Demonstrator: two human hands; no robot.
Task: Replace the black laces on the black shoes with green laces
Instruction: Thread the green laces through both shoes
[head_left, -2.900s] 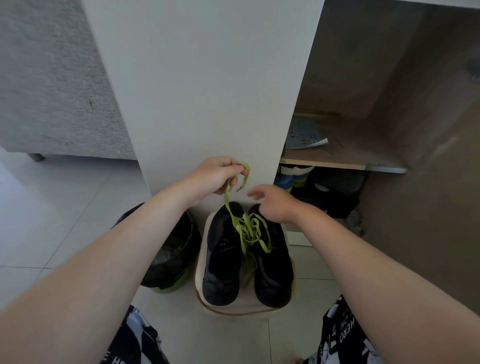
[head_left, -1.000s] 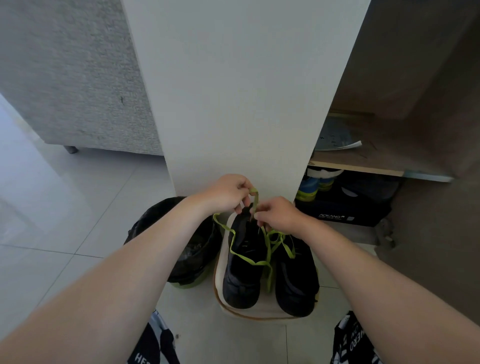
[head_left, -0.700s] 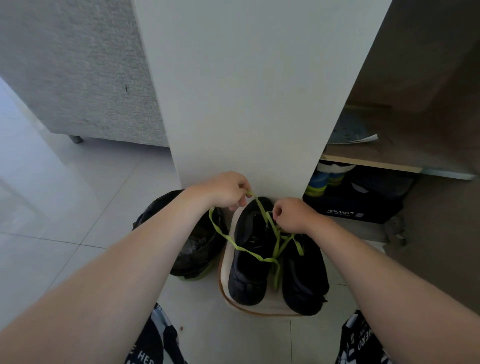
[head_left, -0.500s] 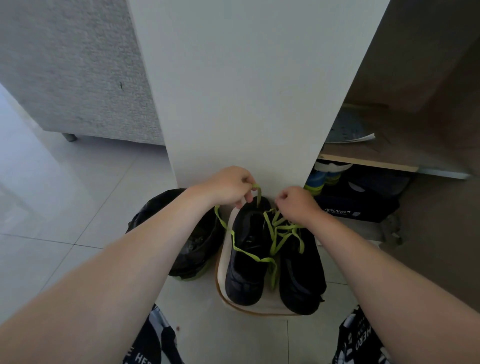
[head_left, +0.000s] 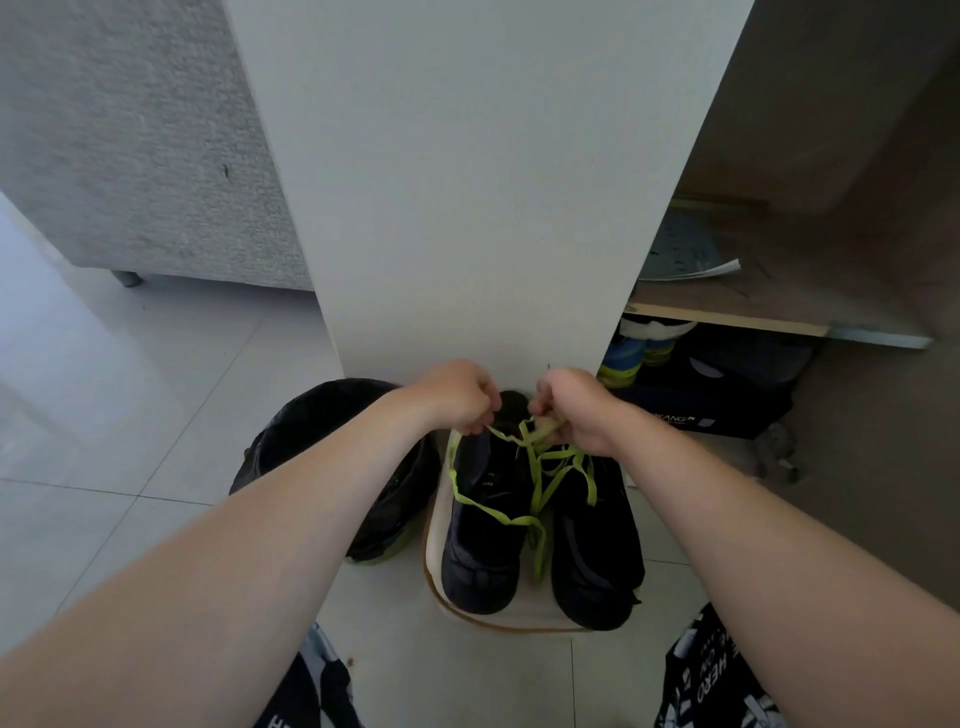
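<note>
Both hands meet over the heels of a pair set toes toward the person on a pale mat (head_left: 432, 551) on the floor. The left hand (head_left: 457, 395) pinches one strand of the green lace (head_left: 537, 470) with curled fingers (head_left: 480, 422); the right hand (head_left: 576, 408) seems to bunch several loops, fingers curled. The lace trails across the left black shoe (head_left: 483, 525) and right black shoe (head_left: 595, 551), beside a black bin bag (head_left: 332, 447)

two shoes (head_left: 483, 525) side by side on mat (head_left: 524, 619), toes at its near edge; laces (head_left: 540, 480) draped across both. bin (head_left: 332, 447) just left of mat. panel (head_left: 467, 208) behind. shelf (head_left: 727, 318) right, box (head_left: 722, 408) under it.
</note>
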